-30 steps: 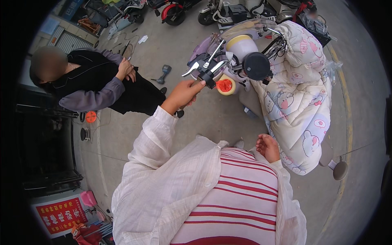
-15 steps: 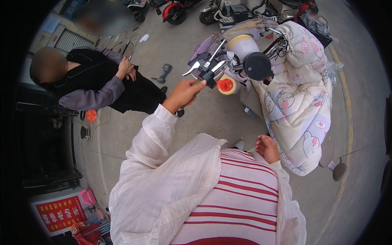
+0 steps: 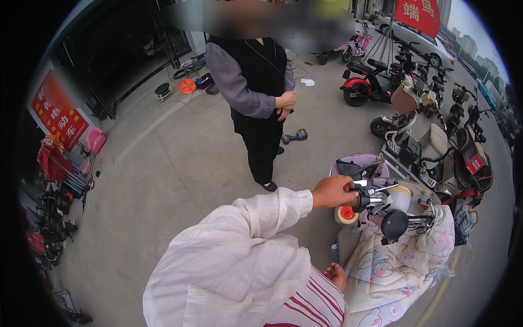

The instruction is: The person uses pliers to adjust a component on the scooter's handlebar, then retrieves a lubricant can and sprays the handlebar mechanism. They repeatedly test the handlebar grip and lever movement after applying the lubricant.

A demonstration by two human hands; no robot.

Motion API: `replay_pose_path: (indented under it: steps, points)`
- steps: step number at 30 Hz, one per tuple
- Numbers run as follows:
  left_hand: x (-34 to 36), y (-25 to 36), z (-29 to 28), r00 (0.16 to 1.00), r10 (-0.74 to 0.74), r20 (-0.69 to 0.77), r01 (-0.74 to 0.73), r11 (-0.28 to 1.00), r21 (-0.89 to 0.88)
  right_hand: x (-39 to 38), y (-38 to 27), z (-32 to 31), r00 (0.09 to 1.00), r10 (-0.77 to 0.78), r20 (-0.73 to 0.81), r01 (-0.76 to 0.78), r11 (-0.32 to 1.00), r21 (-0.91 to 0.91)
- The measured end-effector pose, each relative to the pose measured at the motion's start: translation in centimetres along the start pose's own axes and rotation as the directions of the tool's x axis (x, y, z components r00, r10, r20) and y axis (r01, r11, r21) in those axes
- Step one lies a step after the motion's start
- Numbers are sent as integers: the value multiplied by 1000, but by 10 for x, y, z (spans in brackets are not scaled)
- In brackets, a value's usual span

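- Grey concrete paving (image 3: 163, 169) fills the outdoor yard on my remote feed; a dark shopfront (image 3: 117, 57) stands upper left, near a red sign (image 3: 60, 117).
- Two-wheelers (image 3: 364, 90) stand parked along the upper right.
- A cordless drill (image 3: 295, 135) lies on the paving near a standing person (image 3: 256, 114), whose hands are clasped.
- Scooter (image 3: 400, 199): lower right, draped with a printed quilted cover (image 3: 376, 267).
- Left hand (image 3: 333, 192): wrapped around the end of the scooter's handlebar (image 3: 376, 201).
- Right hand (image 3: 336, 276): low, just beside the quilted cover, fingers bent; I cannot tell whether they press together.
- Against the earlier frame, I record the view swung left: the scooter shifts from upper centre to lower right, sky enters, and the left hand keeps its hold.
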State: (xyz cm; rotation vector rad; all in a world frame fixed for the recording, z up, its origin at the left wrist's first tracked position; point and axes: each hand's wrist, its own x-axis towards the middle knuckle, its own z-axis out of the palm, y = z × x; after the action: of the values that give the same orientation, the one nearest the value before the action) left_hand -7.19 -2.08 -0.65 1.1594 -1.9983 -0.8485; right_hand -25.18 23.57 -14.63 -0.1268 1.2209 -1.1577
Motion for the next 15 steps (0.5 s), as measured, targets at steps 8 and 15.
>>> replay_pose_path:
  steps: [8, 15]
  points:
    - [-146, -93, -135, 965, -258, 39, 250, 868, -429, 29, 3, 95, 999, 31, 28, -26, 987, -157]
    - [-363, -205, -265, 530, -838, -125, 613, 481, -627, 49, 97, 278, 957, 227, 179, -147, 915, -376]
